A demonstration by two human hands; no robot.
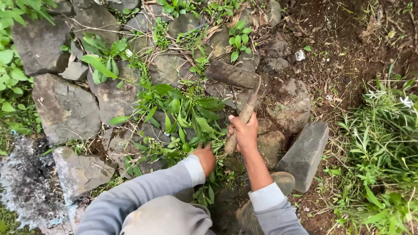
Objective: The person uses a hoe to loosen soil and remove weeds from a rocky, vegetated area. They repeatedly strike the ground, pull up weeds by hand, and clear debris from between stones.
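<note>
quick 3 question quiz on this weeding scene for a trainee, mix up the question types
1. True or false: the right hand grips the wooden handle of the hoe.
2. Multiple choice: what is the left hand in? A) a bucket B) the leafy weeds C) the grey stone block
3. Fill in: the hoe's blade rests on the ____ stones, beyond the weeds.

Key:
1. True
2. B
3. grey, flat
</note>
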